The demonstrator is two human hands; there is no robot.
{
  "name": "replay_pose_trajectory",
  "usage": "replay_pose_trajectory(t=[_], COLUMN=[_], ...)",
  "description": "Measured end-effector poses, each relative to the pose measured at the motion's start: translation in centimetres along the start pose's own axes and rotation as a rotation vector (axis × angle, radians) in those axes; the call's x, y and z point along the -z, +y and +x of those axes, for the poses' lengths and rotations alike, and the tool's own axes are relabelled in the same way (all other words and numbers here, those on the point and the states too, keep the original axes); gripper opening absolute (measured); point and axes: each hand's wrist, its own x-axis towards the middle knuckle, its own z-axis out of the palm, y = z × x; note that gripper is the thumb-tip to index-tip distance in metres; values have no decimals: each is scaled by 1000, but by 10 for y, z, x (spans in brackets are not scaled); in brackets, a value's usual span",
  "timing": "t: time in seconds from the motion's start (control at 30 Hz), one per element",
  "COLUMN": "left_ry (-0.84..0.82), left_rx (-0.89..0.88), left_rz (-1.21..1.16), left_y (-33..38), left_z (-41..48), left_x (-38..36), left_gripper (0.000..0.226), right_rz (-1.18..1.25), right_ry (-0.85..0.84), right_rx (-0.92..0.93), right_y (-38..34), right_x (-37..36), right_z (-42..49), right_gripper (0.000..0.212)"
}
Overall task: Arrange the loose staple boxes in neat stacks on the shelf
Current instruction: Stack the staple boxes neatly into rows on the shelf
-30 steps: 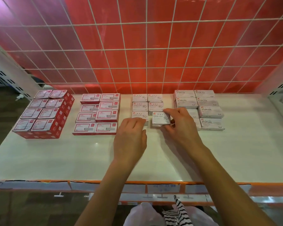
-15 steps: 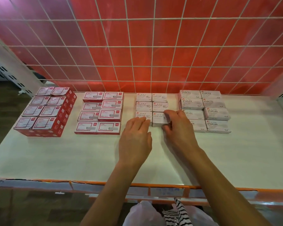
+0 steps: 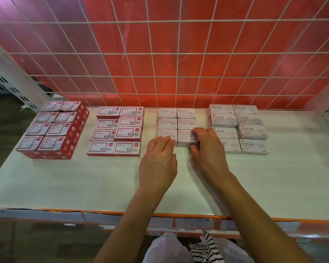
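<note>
Shelf: white top, orange front edge, with a white wire grid over a red panel at the far side. Four groups of small boxes stand in a row across the far half of the shelf. At far left are the red boxes, two columns by four rows, stacked several high. Next to the right are the red-and-white boxes, also two by four, with tops at uneven heights. In the centre are the paper clip boxes, white, two columns by three rows, labels up. At right are the staple boxes, white, two by four, marked STAPLES; the near-left ones are partly hidden behind the right hand. The right hand grasps the near-right box of the centre block, fingers curled over its top right edge and thumb against its near face. That box sits in line with the block, touching its left neighbour. The left hand lies palm down and released, fingers straight and together, tips touching the near edge of the near-left box. Both forearms reach in from the near edge. A striped cloth shows below the shelf front.
</note>
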Motion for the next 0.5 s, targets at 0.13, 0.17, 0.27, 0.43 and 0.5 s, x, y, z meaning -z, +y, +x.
replay_pose_trajectory(t=[0.13, 0.17, 0.27, 0.43, 0.5], left_ry=[9, 13, 23, 31, 24], left_rx=[3, 6, 3, -38, -65], left_rz=[8, 5, -1, 19, 25], left_y=[4, 6, 14, 32, 42], left_z=[0, 1, 3, 6, 8], left_x=[1, 2, 3, -3, -7], left_gripper=[44, 45, 47, 48, 48], right_rz=[-3, -11, -41, -97, -103], right_ry=[22, 37, 75, 153, 177], right_rx=[11, 22, 66, 101, 118], right_y=[0, 0, 1, 9, 17], right_x=[1, 2, 5, 9, 16], right_z=[-4, -5, -13, -28, -33], right_gripper=[34, 34, 38, 43, 44])
